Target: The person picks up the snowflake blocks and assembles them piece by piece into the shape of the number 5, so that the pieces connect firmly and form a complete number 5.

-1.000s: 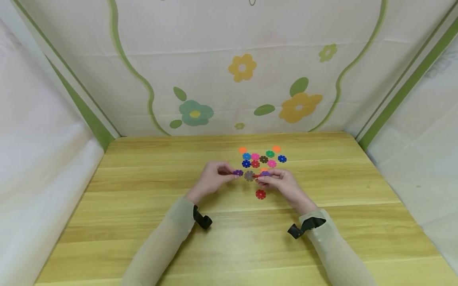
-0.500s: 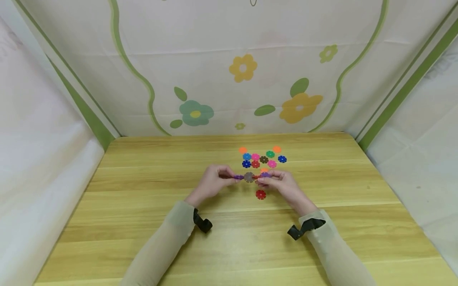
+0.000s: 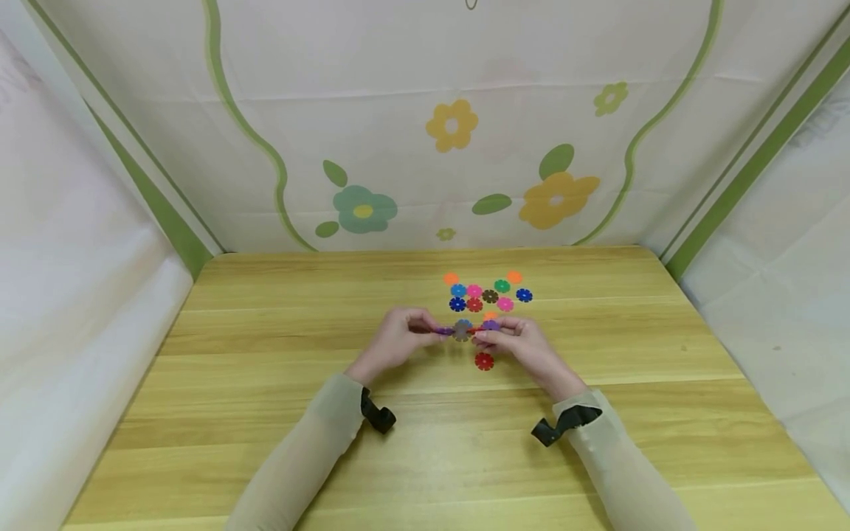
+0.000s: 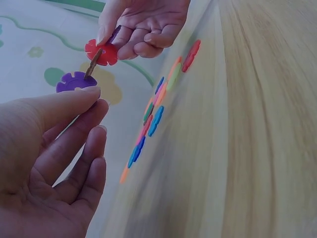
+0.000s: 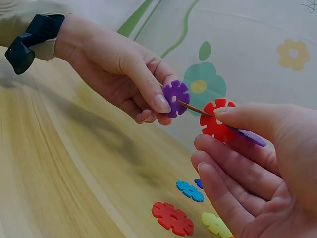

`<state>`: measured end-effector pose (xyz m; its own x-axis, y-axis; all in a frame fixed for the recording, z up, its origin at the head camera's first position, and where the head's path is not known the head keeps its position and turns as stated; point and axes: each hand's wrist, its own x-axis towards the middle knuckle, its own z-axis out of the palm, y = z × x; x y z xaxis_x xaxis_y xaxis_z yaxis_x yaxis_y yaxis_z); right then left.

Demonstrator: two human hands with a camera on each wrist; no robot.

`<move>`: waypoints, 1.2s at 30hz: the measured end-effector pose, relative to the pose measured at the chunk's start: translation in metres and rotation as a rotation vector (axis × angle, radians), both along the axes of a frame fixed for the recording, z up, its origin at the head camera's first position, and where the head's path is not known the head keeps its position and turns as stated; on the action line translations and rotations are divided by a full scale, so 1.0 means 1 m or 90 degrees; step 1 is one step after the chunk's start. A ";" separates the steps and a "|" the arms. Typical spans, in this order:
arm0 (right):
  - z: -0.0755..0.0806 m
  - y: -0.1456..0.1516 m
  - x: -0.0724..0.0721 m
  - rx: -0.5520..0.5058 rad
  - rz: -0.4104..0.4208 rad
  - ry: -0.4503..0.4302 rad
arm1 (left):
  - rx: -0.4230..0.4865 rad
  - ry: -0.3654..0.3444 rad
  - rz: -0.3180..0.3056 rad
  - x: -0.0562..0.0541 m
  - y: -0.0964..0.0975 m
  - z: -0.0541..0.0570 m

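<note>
My left hand (image 3: 401, 338) pinches a purple notched flower disc (image 5: 177, 94) between thumb and fingers. My right hand (image 3: 527, 345) grips a red flower disc (image 5: 213, 130) by thumb and fingertips. A brown flower disc (image 4: 92, 64) bridges the two, its edges right at the notches of the purple and the red one. Beyond the red disc, a second purple disc (image 5: 252, 137) sticks out on the right-hand side. In the head view the joined row hangs above the table, the brown disc facing the camera and the left purple one nearly edge-on.
Loose flower discs lie behind the hands on the wooden table (image 3: 425, 457), among them a green one (image 3: 502, 286), a pink one (image 3: 505, 304) and a dark blue one (image 3: 524, 295). Nearer, a red disc (image 3: 484, 361) lies flat. A flower-printed curtain (image 3: 398, 133) stands behind.
My left hand has moved slightly down, tilting its purple disc from flat to nearly edge-on and bringing it against the brown disc. The brown disc has shifted slightly down, revealing a blue disc behind it.
</note>
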<state>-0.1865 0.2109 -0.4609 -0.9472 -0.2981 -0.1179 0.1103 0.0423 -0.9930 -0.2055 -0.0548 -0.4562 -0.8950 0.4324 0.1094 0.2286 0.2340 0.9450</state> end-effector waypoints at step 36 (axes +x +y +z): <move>-0.002 -0.010 0.000 0.089 -0.001 0.007 | -0.007 0.006 -0.014 0.005 0.013 -0.001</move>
<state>-0.1869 0.2007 -0.4628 -0.9493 -0.2774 -0.1477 0.0995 0.1805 -0.9785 -0.2001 -0.0418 -0.4568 -0.8840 0.4538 0.1126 0.2427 0.2396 0.9400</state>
